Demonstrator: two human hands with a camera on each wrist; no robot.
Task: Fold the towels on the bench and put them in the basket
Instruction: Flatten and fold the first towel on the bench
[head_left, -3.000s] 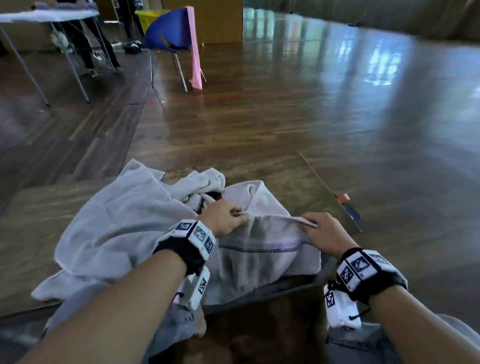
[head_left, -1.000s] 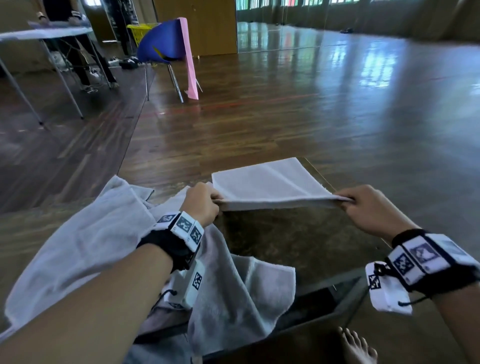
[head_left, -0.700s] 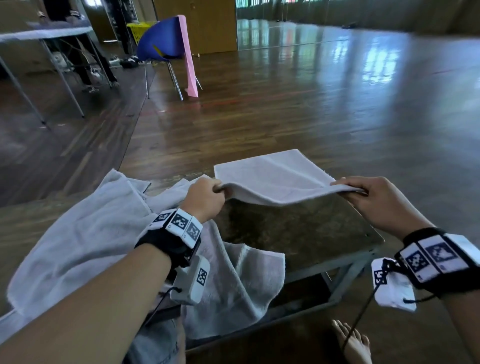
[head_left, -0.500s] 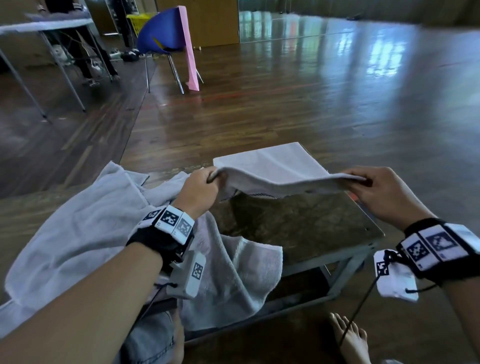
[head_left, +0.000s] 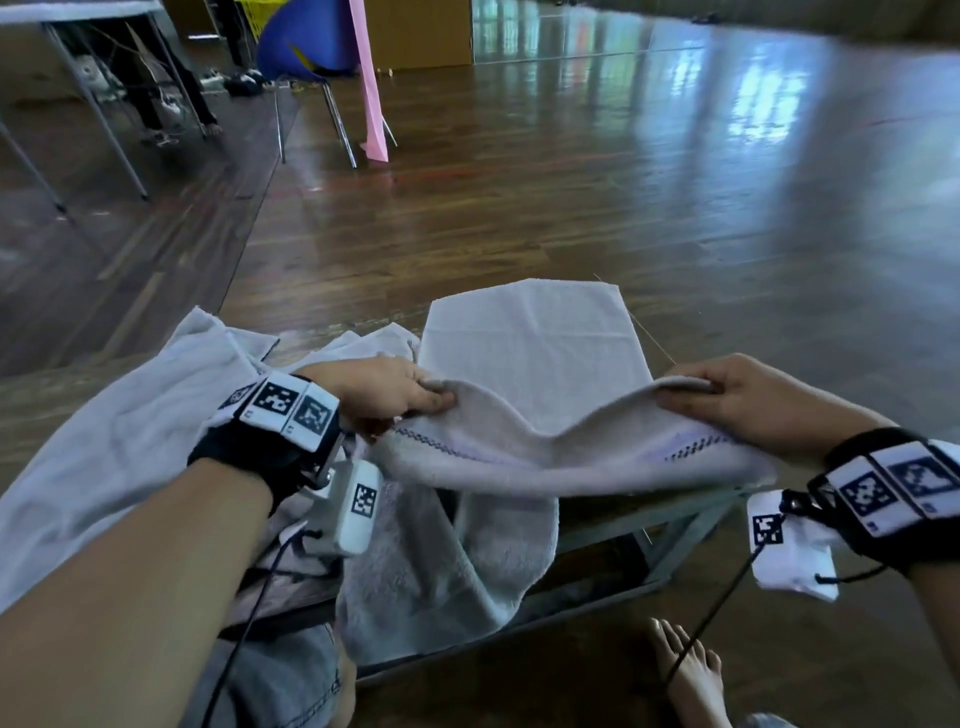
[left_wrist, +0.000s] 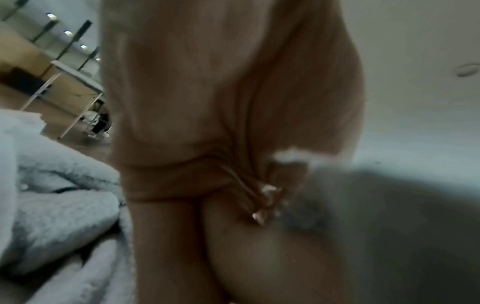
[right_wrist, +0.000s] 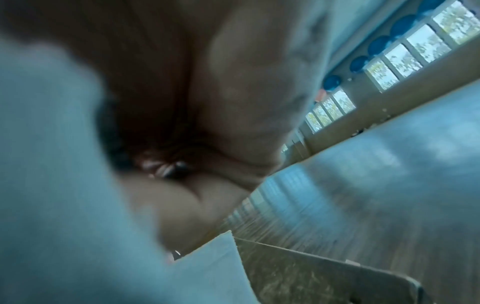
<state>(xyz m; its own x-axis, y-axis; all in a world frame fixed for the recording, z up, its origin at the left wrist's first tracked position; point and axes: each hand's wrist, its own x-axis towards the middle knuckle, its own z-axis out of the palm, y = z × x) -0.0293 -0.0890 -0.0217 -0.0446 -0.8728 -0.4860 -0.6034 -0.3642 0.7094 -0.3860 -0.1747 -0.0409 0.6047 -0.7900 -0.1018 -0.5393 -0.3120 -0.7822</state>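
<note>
Left hand (head_left: 387, 389) and right hand (head_left: 737, 395) pinching towel (head_left: 530, 364) corners over bench (head_left: 675, 506), apparently mid-fold

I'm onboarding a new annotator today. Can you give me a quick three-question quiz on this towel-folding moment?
1. True or false: both hands grip the same towel.
2. Where does the towel's far end lie: A) on the bench, B) on the floor, C) in a basket?
3. What lies heaped beside the left hand?

Key: 1 true, the right hand pinches the other corner; 2 A; 3 a larger crumpled towel.
</note>
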